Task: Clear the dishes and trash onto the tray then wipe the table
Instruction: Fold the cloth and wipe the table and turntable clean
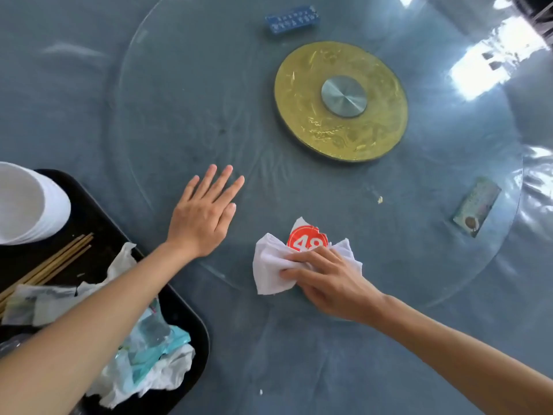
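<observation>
1. A blue-covered round bench [74, 94] under clear plastic carries a glass turntable [185, 94] on a gold hub [302, 94].
2. A black tray [185, 322] at the bench's near left edge holds stacked white bowls [27, 205], chopsticks [54, 262] and crumpled napkins and wrappers [143, 354]; clearing looks done.
3. The left hand [203, 217] lies flat on the glass with fingers spread wide, holding nothing, apparently steadying the turntable.
4. The right hand [329, 280] presses and bunches a white wiping cloth [269, 265], marked with a red 48, at the turntable's near rim.
5. The cloth looks soft and light; a bunched grip from above, palm pressing down, should suit it.
6. A blue card [291, 20], a patterned card [475, 205] and 1 crumb [380, 200] lie under or on the glass; which, I cannot tell.
</observation>
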Demonstrator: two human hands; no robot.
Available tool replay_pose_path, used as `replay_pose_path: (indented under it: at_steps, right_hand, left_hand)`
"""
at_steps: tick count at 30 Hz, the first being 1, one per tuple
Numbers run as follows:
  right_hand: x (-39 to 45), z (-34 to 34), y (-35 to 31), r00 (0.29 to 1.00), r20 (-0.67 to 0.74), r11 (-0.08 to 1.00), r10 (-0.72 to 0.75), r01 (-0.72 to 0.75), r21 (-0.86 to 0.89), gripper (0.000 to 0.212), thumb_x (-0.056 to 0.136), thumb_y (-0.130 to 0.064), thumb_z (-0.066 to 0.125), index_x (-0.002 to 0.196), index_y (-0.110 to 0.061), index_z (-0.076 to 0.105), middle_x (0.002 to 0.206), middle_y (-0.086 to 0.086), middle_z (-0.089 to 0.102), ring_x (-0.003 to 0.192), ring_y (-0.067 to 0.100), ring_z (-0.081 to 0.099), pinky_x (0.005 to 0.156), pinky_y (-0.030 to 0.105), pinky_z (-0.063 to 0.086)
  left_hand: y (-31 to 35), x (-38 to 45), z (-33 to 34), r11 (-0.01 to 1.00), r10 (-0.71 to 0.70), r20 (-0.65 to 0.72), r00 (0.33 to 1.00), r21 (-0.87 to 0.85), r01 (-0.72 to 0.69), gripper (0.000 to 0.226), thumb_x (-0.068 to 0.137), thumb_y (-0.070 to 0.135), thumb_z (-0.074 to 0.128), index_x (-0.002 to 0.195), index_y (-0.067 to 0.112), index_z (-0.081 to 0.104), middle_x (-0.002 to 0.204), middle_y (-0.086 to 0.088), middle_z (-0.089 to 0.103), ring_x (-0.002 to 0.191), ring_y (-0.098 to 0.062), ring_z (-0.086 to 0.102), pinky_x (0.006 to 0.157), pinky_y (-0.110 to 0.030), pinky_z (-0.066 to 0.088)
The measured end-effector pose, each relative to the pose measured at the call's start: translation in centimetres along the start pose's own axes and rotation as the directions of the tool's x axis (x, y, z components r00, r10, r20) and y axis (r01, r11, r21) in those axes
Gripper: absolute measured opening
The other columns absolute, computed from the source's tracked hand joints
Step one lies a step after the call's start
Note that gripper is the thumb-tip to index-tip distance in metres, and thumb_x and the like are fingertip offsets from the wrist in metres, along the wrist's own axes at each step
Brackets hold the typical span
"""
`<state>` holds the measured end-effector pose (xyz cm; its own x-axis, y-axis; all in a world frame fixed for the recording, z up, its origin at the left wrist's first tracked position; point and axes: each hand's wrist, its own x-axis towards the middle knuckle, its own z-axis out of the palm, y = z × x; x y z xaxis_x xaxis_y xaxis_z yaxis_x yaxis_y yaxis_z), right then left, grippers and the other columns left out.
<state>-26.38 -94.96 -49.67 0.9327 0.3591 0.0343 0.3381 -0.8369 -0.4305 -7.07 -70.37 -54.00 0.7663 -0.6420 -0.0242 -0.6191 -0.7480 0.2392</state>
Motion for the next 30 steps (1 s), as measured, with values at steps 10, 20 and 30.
replay_pose_path:
  at_steps: [10,20,30]
  right_hand:
    - [11.7,-9.0,11.1,0.716,-0.382,0.804,0.585,-0.573,0.159,0.050,0.096,-0.027,0.069,0.143,-0.016,0.058,0.135,0.011,0.067,0.117,0.031,0.063,0.096,0.030,0.041]
    - [8.7,1.6,-1.5,0.981,-0.163,0.991,0.104,-0.088,0.099,0.035,0.092,-0.007,0.076,0.127,-0.015,0.076,0.116,0.002,0.076,0.083,0.030,0.062,0.078,0.026,0.042]
    - [-1.1,-2.7,-3.6,0.969,-0.209,0.971,0.133,-0.085,0.222,0.042,0.093,-0.002,0.070,0.130,-0.022,0.068,0.112,-0.018,0.068,0.085,0.008,0.055,0.088,0.019,0.044]
  left_hand:
    - [2.1,-0.1,0.1,0.984,-0.167,0.012,0.986,-0.060,0.167,0.055,0.108,0.037,0.028,0.162,0.031,0.018,0.171,0.001,0.010,0.158,-0.024,0.003,0.126,-0.050,0.004]
    - [0.7,0.1,0.4,0.889,-0.271,-0.225,0.936,-0.430,0.154,0.045,0.105,0.002,0.031,0.145,0.003,0.051,0.154,-0.009,0.050,0.149,-0.027,0.038,0.125,-0.038,0.023]
    - [0.4,0.8,-0.9,0.937,-0.243,-0.136,0.960,-0.288,0.197,0.045,0.101,0.005,0.041,0.145,0.000,0.050,0.159,-0.015,0.040,0.152,-0.032,0.029,0.126,-0.045,0.019]
